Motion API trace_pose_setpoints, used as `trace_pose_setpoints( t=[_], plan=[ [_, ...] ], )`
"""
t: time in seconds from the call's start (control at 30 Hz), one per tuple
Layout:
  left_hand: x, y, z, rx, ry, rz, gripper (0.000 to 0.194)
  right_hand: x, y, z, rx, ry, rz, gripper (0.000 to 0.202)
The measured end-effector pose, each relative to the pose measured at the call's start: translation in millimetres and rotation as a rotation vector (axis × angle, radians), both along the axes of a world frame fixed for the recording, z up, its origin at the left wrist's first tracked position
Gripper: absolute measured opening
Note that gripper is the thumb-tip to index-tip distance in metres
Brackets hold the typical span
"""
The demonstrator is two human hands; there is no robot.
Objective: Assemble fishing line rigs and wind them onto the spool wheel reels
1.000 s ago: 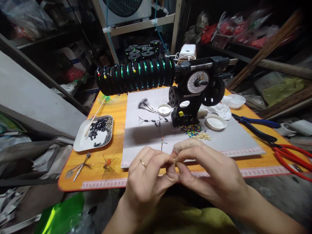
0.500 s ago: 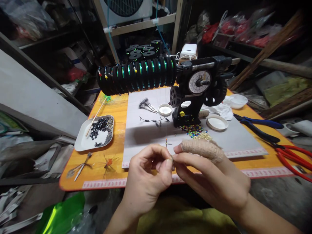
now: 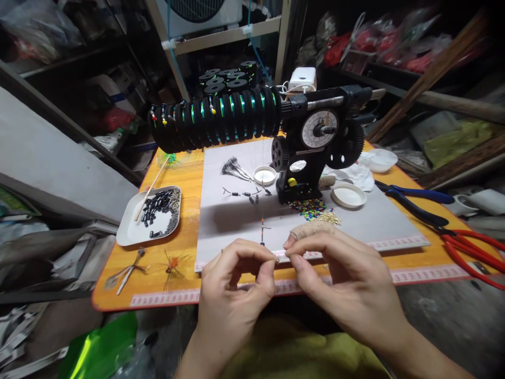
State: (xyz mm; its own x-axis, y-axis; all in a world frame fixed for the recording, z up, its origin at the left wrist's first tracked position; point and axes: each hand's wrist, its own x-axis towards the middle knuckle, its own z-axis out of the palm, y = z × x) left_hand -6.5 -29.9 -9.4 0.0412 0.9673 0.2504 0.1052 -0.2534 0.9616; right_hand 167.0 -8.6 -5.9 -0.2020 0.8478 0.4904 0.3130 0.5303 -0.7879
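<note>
Right hand (image 3: pixel 345 271) shifted apart, fingertips pinched, left hand (image 3: pixel 234 287) pinching tiny piece (image 3: pixel 278 260), axis unclear

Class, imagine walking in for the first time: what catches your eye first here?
The black machine dominates, standing on the pale board, its ringed roller reaching left with green glints. Below, many-coloured beads lie scattered at its foot. On the right, red-handled pliers rest at the table's edge.

one head-worn view looks forward and down.
</note>
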Motion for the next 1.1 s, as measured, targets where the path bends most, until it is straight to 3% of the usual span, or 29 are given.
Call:
trace_pose_setpoints(
  t=[0.13,0.23,0.33,0.43,0.63,0.83,1.1],
  plan=[
    [0.3,0.2,-0.8,0.029,0.046,0.011,0.016,-0.3,-1.4,1.1,-0.012,-0.002,0.012,0.016],
    [0.6,2.4,0.5,0.165,0.190,0.011,0.026,-0.3,-3.0,3.2,-0.020,-0.022,0.019,0.017],
    [1.2,4.4,1.0,0.336,0.326,0.009,0.021,0.7,-5.5,3.8,-0.064,-0.037,0.029,0.016],
    [3.9,3.7,-3.5,0.404,0.327,0.055,0.022,1.2,-7.4,3.0,-0.131,-0.004,0.063,0.015],
    [14.0,-1.1,-17.3,0.280,0.023,0.144,0.022,-3.3,-7.9,2.4,-0.233,0.077,0.152,0.011],
    [22.3,-3.1,-15.6,0.238,-0.094,0.221,0.012,-7.6,-8.5,4.0,-0.307,0.137,0.217,0.011],
    [23.6,-6.6,-16.4,0.089,-0.218,0.145,0.011,-6.9,-6.3,6.3,-0.318,0.034,0.234,0.011]
  ],
)
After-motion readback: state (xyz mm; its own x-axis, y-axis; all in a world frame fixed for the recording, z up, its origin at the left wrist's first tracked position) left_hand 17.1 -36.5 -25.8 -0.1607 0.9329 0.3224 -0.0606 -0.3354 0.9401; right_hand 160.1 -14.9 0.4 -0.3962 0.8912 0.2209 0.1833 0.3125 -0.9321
